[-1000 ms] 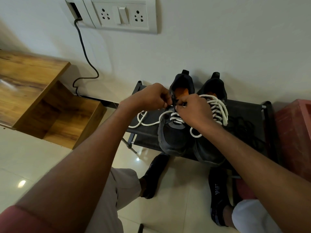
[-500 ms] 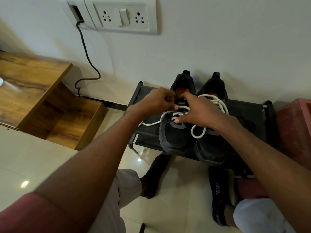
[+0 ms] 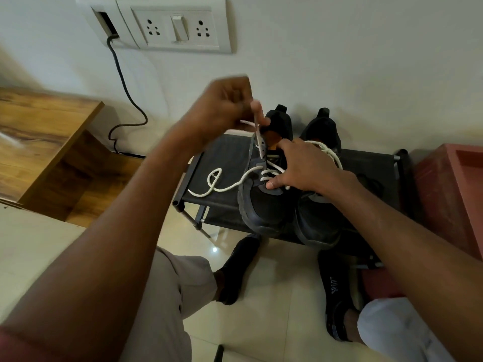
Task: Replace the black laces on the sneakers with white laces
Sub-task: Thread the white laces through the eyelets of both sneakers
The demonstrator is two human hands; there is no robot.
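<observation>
The left hand point(image 3: 222, 111), blurred, pinched the white lace point(image 3: 257, 134) above the left sneaker point(image 3: 264, 205); the right hand point(image 3: 305, 168) rested spread-fingered on its tongue, near the rack's point(image 3: 217, 163) left edge.

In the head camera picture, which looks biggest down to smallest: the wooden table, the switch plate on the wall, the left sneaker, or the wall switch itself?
1. wooden table, partly out of frame
2. switch plate and left sneaker: look about alike, and the sneaker is partly hidden by the hands
3. wall switch, clearly smallest

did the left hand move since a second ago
Yes. The left hand has lifted off the left sneaker and up toward the wall socket panel, pulling the white lace taut.
</observation>
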